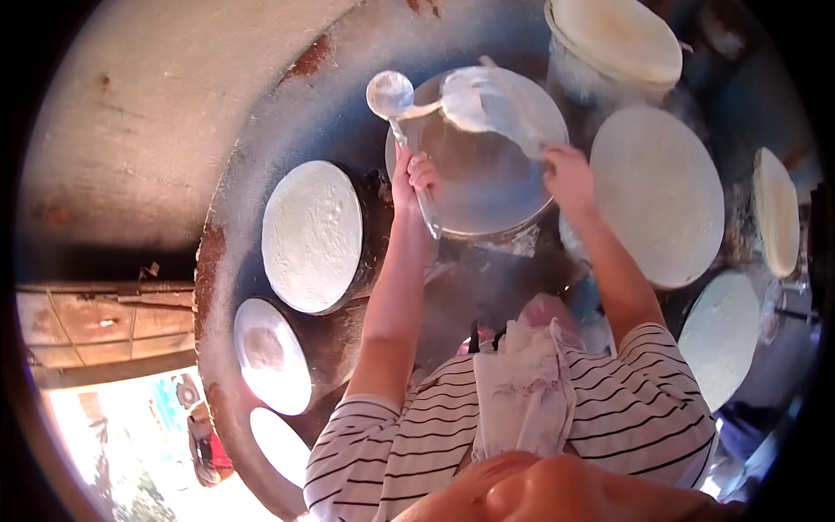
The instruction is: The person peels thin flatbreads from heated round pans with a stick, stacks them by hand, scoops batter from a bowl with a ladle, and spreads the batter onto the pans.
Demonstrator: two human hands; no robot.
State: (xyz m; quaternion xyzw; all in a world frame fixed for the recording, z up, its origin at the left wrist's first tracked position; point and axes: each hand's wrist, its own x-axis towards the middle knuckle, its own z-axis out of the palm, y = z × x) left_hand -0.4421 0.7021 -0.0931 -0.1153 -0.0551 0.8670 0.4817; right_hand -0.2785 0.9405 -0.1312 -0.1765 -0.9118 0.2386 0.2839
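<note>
My left hand (416,176) is closed around the handle of a metal ladle (390,94), whose bowl is coated with white batter and hangs by the left rim of a round griddle (487,183). White batter (467,100) lies on the far part of that griddle, and a strand of it reaches toward the ladle. At the griddle's right edge my right hand (570,178) is closed on a long flat spreader (519,113), blurred by motion, which extends over the plate through the batter. Its exact shape is hard to make out.
Several round plates with pale sheets surround me: one at left (313,237), a large one at right (657,198), another at lower right (720,339). A pale stack (616,39) stands at the back right. Steam hazes the surface.
</note>
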